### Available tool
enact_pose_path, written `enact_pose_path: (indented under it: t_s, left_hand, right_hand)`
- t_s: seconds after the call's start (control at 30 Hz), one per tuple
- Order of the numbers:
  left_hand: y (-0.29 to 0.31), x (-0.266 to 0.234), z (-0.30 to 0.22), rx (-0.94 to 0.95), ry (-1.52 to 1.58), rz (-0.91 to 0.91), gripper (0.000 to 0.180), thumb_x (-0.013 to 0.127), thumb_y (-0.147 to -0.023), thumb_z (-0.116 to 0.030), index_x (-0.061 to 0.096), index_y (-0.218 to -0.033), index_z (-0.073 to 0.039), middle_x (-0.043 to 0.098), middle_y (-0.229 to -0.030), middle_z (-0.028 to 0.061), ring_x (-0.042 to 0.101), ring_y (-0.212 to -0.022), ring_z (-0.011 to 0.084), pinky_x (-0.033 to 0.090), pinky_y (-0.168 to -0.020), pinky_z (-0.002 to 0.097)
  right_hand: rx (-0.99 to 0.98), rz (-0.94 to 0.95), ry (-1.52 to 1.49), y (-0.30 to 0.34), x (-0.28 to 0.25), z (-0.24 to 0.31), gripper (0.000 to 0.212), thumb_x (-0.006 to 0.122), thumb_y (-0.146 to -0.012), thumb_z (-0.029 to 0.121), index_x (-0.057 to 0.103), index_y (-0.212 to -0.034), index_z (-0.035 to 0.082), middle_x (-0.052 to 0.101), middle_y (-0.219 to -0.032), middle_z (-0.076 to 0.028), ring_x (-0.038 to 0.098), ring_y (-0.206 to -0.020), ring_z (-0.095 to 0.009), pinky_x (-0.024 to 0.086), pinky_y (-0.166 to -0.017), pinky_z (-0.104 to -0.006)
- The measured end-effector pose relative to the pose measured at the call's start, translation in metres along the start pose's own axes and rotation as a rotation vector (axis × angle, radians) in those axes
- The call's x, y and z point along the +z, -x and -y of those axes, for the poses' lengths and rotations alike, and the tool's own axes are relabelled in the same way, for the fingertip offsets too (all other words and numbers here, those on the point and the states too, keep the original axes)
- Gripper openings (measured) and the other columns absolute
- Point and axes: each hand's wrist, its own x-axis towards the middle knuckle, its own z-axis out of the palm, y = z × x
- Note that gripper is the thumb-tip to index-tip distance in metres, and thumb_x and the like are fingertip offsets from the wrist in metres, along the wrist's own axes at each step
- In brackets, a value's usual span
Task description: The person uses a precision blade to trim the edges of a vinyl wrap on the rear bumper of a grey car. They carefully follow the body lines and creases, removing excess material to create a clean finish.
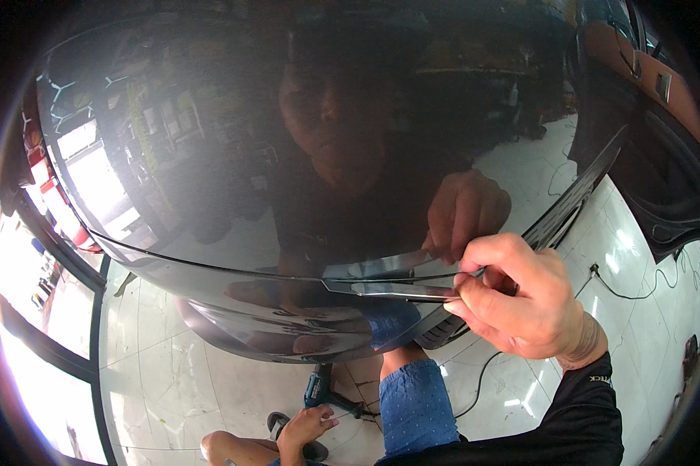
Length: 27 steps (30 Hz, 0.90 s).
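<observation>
At the seam between the dark glossy hood (pixel 233 225) and the bumper (pixel 264 318), my right hand (pixel 521 299) is closed, pinching the end of a thin, shiny strip that looks like a film edge (pixel 396 290). The strip runs left along the seam to a pointed corner; what it is made of I cannot tell for sure. Low down, my left hand (pixel 307 427) rests by my knee with its fingers loosely bent and apart, seemingly holding nothing. Just above it, a teal and black heat gun (pixel 319 384) lies on the floor, partly under the bumper.
A dark grille section (pixel 443 330) curves beside my right hand. Farther right stands an open car door with a brown inner panel (pixel 637 66). Black cables (pixel 629 295) lie across the pale tiled floor (pixel 163 357). At the left is a dark-framed glass door (pixel 62 349).
</observation>
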Motion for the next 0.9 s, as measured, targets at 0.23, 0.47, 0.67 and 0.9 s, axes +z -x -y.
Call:
enact_pose_path:
  t_s: [0.23, 0.47, 0.67, 0.9]
  left_hand:
    - [-0.0015, -0.0008, -0.0006, -0.007, -0.032, 0.023, 0.037, 0.067, -0.082, -0.032, 0.062, -0.105, -0.003, 0.067, -0.099, 0.0165, 0.064, -0.094, 0.0327, 0.051, -0.081, 0.0383]
    - [-0.0037, 0.0001, 0.0031, -0.014, -0.023, 0.030, 0.037, 0.066, -0.083, -0.032, 0.063, -0.104, -0.003, 0.067, -0.101, 0.0171, 0.063, -0.096, 0.0331, 0.049, -0.082, 0.0388]
    - [-0.0014, -0.0027, -0.0027, -0.037, -0.023, 0.036, 0.037, 0.065, -0.083, -0.032, 0.062, -0.104, -0.002, 0.067, -0.101, 0.0169, 0.063, -0.096, 0.0333, 0.049, -0.081, 0.0385]
    - [-0.0036, -0.0023, -0.0028, -0.030, -0.053, 0.047, 0.036, 0.064, -0.085, -0.033, 0.062, -0.109, -0.005, 0.068, -0.101, 0.0132, 0.065, -0.094, 0.0292, 0.051, -0.082, 0.0370]
  right_hand:
    - [0.012, 0.019, -0.035, 0.0011, -0.0023, 0.0008, 0.015, 0.072, -0.075, 0.008, 0.059, -0.075, 0.000, 0.049, -0.090, -0.008, 0.049, -0.048, -0.006, 0.041, -0.037, -0.0193]
    - [0.037, 0.021, -0.042, 0.0031, -0.0039, -0.0030, 0.016, 0.073, -0.074, 0.008, 0.059, -0.074, 0.000, 0.048, -0.090, -0.007, 0.049, -0.049, -0.005, 0.041, -0.038, -0.0196]
    - [0.038, 0.023, -0.025, 0.0045, -0.0062, -0.0045, 0.016, 0.073, -0.074, 0.008, 0.059, -0.073, 0.001, 0.048, -0.090, -0.006, 0.049, -0.050, -0.006, 0.041, -0.040, -0.0198]
    - [0.047, 0.036, -0.019, 0.0051, -0.0090, -0.0051, 0.017, 0.073, -0.074, 0.008, 0.058, -0.071, 0.002, 0.049, -0.090, -0.006, 0.050, -0.050, -0.006, 0.041, -0.039, -0.0200]
